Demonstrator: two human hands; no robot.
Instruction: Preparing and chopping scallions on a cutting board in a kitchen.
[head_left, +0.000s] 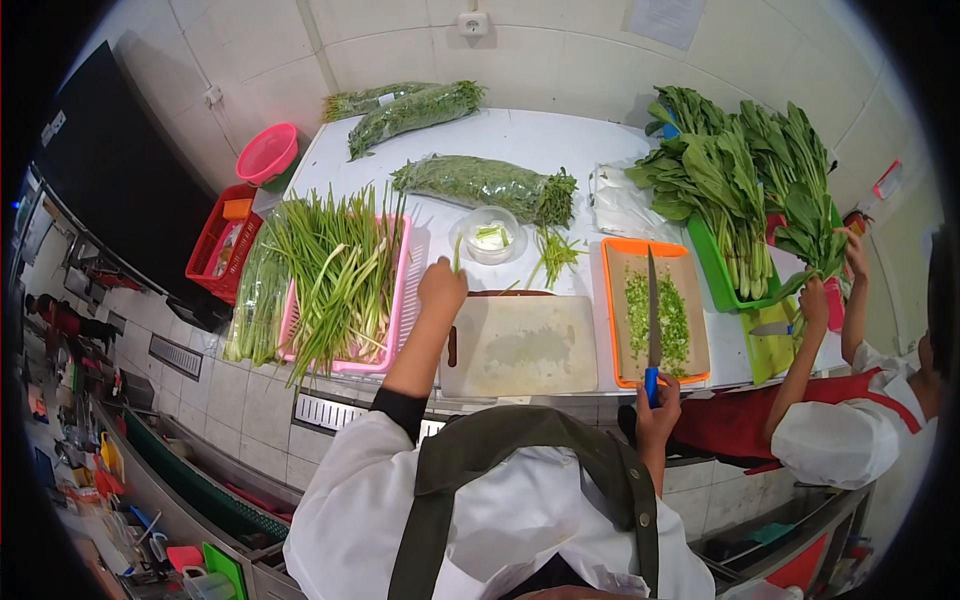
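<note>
My left hand (442, 286) pinches a short green onion stalk (457, 252) just left of a round clear plastic tub (489, 251), which has cut green pieces inside. In my right hand (660, 415) is the blue handle of a kitchen knife (653, 322). Its long blade points away from me, over an orange tray (609, 300) that holds chopped green onion (637, 315). Between my hands lies a worn white cutting board (521, 345) with wet marks. On the left, a pink basket (403, 292) is heaped with green onions (337, 277). Trimmed green pieces (556, 259) lie right of the tub.
Plastic-wrapped bundles of greens (480, 184) lie at the table's back, near clear plastic bags (626, 199). At right, a co-worker's hands (814, 304) hold leafy greens above a lime cutting board (765, 349) and a small knife (772, 329). A green crate (716, 274) holds more greens.
</note>
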